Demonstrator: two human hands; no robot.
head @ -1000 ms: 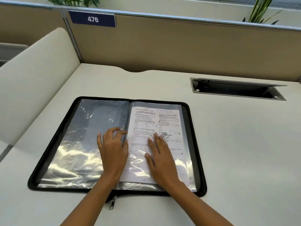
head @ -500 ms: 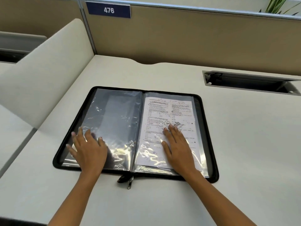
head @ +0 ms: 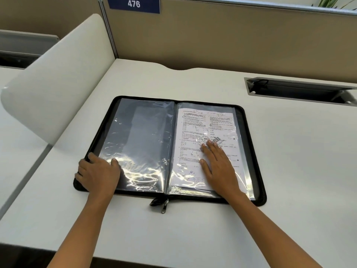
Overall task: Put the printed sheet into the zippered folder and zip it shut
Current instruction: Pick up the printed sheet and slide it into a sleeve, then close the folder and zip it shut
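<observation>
A black zippered folder (head: 259, 151) lies open flat on the white desk, with clear plastic sleeves on both halves. The printed sheet (head: 202, 128) sits inside the right-hand sleeve. My right hand (head: 220, 167) rests flat on that sleeve, fingers spread, holding nothing. My left hand (head: 97, 174) is at the folder's near left corner, fingers curled over its black outer edge and thumb on the left sleeve (head: 139, 140). The zipper pull (head: 164, 206) hangs off the near edge at the spine.
A tan partition (head: 231, 41) with a blue "476" label (head: 133, 4) backs the desk. A white curved divider (head: 56, 78) stands to the left. An open cable tray (head: 301, 89) is recessed in the desk at the far right.
My left hand slid from the spine across the left sleeve to the folder's near left corner and curled onto its edge. My right hand stays flat on the sheet.
</observation>
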